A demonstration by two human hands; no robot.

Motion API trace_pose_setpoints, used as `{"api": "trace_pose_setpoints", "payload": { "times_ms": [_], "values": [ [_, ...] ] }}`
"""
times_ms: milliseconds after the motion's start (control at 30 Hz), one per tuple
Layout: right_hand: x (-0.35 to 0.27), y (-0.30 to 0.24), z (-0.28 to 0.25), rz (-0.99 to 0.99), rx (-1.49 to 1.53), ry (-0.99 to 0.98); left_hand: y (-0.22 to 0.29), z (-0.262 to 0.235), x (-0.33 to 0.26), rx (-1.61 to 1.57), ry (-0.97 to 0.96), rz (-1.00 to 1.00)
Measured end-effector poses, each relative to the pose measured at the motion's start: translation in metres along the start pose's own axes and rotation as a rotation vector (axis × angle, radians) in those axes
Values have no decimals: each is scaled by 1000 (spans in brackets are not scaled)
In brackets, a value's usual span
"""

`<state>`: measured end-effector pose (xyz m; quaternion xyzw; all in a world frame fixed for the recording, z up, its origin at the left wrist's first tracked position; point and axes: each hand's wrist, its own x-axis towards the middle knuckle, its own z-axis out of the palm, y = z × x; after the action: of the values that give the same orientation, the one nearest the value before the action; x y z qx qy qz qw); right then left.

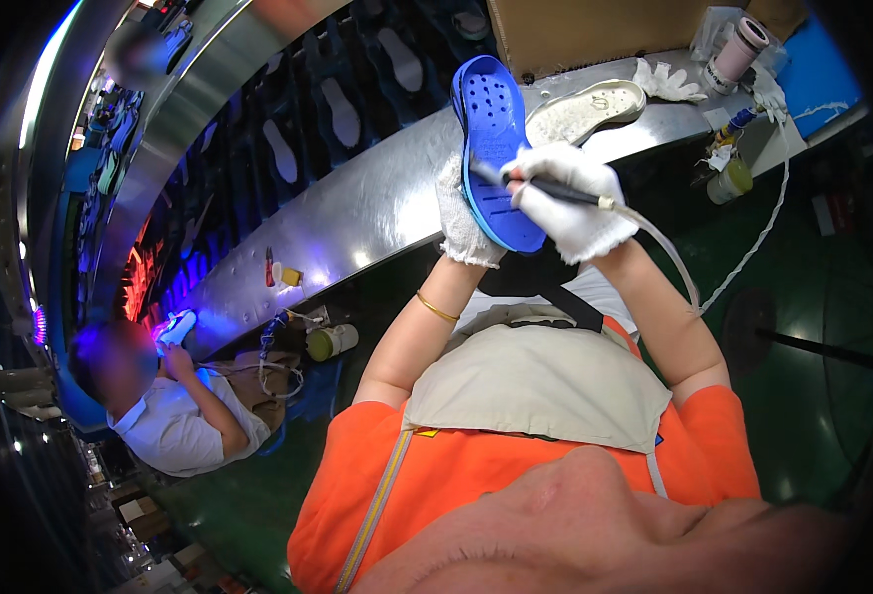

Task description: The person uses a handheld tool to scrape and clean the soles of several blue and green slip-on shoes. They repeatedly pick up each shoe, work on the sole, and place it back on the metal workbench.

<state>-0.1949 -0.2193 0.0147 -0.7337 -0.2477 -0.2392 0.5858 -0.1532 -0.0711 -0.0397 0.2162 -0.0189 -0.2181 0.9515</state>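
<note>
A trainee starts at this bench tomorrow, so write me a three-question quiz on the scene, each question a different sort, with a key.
1. What does the person's left hand hold?
2. True or false: a white shoe piece lies on the metal ledge.
3. Fill in: a pale ____ trails from the black-handled tool in the right hand.

Key:
1. A blue shoe sole.
2. True.
3. Tube.
</note>
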Motion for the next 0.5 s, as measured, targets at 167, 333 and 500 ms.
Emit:
{"api": "trace_pose_setpoints", "payload": {
  "times_ms": [167,333,500],
  "values": [
    [-2,6,-5,356,418,71,2,10,-9,-73,-150,-58],
    [21,20,-4,272,69,240,-12,7,-17,-9,-50,-84],
    [13,11,-5,413,373,98,-8,-3,-11,-168,-121,-88]
  ]
}}
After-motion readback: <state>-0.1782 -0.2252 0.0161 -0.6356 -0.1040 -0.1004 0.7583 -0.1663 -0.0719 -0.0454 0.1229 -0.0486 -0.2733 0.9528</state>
